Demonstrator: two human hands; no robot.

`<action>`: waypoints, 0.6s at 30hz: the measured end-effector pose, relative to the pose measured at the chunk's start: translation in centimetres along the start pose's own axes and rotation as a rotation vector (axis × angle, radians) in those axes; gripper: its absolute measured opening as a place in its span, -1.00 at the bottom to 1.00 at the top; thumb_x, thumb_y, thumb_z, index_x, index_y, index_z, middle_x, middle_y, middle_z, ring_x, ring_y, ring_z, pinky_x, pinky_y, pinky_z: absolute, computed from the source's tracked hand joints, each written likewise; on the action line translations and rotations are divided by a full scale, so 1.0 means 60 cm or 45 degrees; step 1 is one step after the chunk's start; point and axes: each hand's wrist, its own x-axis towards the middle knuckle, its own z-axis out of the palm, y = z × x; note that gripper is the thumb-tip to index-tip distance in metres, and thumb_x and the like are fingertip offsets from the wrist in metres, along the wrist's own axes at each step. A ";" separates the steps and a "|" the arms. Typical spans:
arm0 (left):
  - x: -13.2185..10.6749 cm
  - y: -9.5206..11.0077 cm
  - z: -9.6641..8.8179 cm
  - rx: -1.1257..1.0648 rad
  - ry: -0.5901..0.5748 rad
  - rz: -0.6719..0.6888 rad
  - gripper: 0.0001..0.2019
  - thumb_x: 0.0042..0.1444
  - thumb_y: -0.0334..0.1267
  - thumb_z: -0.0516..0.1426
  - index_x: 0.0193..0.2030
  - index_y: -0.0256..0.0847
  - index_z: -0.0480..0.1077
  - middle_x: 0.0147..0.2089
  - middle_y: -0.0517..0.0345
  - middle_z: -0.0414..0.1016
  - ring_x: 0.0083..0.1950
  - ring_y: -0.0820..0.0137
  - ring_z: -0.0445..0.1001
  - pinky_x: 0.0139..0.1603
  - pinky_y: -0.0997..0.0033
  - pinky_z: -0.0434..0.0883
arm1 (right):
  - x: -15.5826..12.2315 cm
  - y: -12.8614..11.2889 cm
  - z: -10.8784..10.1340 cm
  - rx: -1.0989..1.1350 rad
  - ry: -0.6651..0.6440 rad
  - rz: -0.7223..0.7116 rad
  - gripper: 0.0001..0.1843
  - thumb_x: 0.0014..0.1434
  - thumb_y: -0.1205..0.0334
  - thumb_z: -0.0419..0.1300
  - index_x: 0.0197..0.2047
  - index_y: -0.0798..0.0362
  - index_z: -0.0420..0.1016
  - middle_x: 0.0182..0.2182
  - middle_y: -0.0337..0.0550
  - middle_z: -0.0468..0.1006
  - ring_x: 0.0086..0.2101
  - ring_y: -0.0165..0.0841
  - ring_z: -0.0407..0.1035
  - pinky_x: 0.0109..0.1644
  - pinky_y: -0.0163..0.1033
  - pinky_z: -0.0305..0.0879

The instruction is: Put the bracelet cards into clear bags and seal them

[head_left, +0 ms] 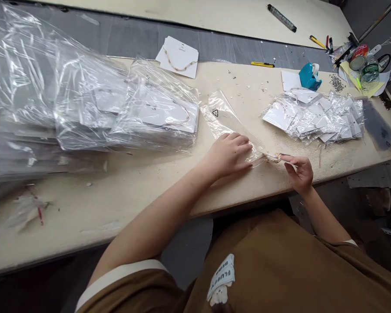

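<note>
The long bench carries a big heap of bagged cards to the left and a smaller heap to the right, with open room between them along the front edge. There a clear plastic bag lies flat, light, limp and probably slippery, best held by its flat middle. The left hand presses on it, fingers together; the right hand pinches a thin strand at the bag's mouth, fragile-looking and too small to make out.
</note>
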 end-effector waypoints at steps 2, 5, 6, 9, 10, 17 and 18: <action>0.001 0.004 -0.002 0.012 -0.034 -0.031 -0.62 0.23 -0.01 0.24 0.06 -0.20 0.52 0.14 -0.08 0.54 0.17 0.03 0.46 0.14 0.01 0.38 | 0.000 -0.003 -0.013 -0.053 -0.202 -0.096 -0.76 0.30 0.45 0.18 -0.05 -0.07 0.34 -0.01 -0.10 0.69 0.08 -0.24 0.57 0.11 -0.04 0.58; 0.002 0.007 -0.004 0.019 -0.041 -0.056 -0.76 0.26 -0.12 0.21 -0.04 -0.18 0.56 0.10 -0.04 0.56 0.11 0.07 0.49 0.11 0.04 0.38 | 0.001 -0.008 -0.029 -0.215 -0.382 -0.244 -0.76 0.27 0.46 0.19 -0.09 -0.07 0.36 -0.01 -0.07 0.69 0.10 -0.19 0.55 0.09 0.03 0.59; 0.002 0.008 -0.004 0.016 -0.028 -0.069 -0.80 0.27 -0.16 0.19 -0.09 -0.18 0.57 0.08 -0.02 0.57 0.09 0.09 0.50 0.10 0.05 0.38 | 0.002 -0.010 -0.032 -0.271 -0.417 -0.280 -0.78 0.27 0.45 0.19 -0.11 -0.06 0.36 -0.01 -0.06 0.69 0.10 -0.18 0.56 0.09 0.05 0.59; 0.002 0.008 0.001 -0.032 0.044 -0.143 -0.82 0.30 -0.23 0.14 -0.20 -0.17 0.59 0.02 0.04 0.61 0.03 0.13 0.54 0.07 0.07 0.39 | 0.001 -0.015 -0.034 -0.379 -0.480 -0.355 -0.85 0.31 0.41 0.18 -0.14 -0.05 0.38 -0.02 -0.05 0.70 0.10 -0.18 0.55 0.11 0.06 0.58; 0.001 0.008 0.003 -0.063 0.073 -0.177 -0.80 0.30 -0.25 0.13 -0.24 -0.16 0.59 0.00 0.06 0.62 0.02 0.14 0.55 0.06 0.07 0.39 | 0.000 -0.016 -0.034 -0.396 -0.495 -0.372 -0.86 0.31 0.41 0.17 -0.14 -0.04 0.38 -0.03 -0.05 0.70 0.10 -0.19 0.55 0.12 0.05 0.58; 0.001 0.011 0.016 -0.537 0.310 -0.466 -0.86 0.18 -0.27 0.20 -0.34 -0.17 0.60 -0.14 0.10 0.68 -0.11 0.23 0.62 0.02 0.18 0.51 | -0.012 -0.009 -0.036 -0.389 -0.551 -0.346 -0.83 0.26 0.47 0.18 -0.17 -0.01 0.43 0.01 -0.02 0.68 0.14 -0.18 0.51 0.19 0.08 0.53; 0.001 0.010 0.016 -0.588 0.324 -0.488 -0.85 0.18 -0.24 0.21 -0.34 -0.17 0.61 -0.15 0.10 0.68 -0.12 0.23 0.63 0.01 0.18 0.52 | -0.014 -0.007 -0.037 -0.377 -0.559 -0.338 -0.82 0.24 0.48 0.19 -0.19 -0.01 0.43 0.02 -0.03 0.68 0.14 -0.17 0.51 0.19 0.09 0.53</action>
